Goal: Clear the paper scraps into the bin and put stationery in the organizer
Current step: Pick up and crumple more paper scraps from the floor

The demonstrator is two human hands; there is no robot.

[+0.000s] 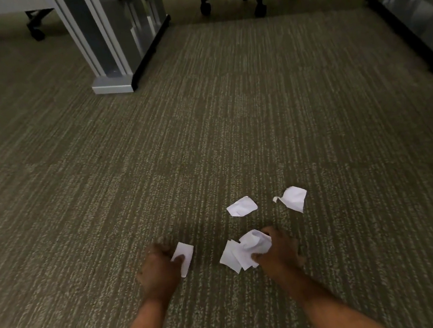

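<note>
**Gathering paper scraps from the carpet**

Left to right: our left hand (160,269) has its fingers clamped on one flat scrap (185,255); our right hand (278,252) has its fingers closed on a crumpled bundle (245,251). Two loose scraps (242,206) (294,198) lie on the floor (73,184) just beyond. We should merge both loads in one hand before reaching on. No bin is visible.
</note>
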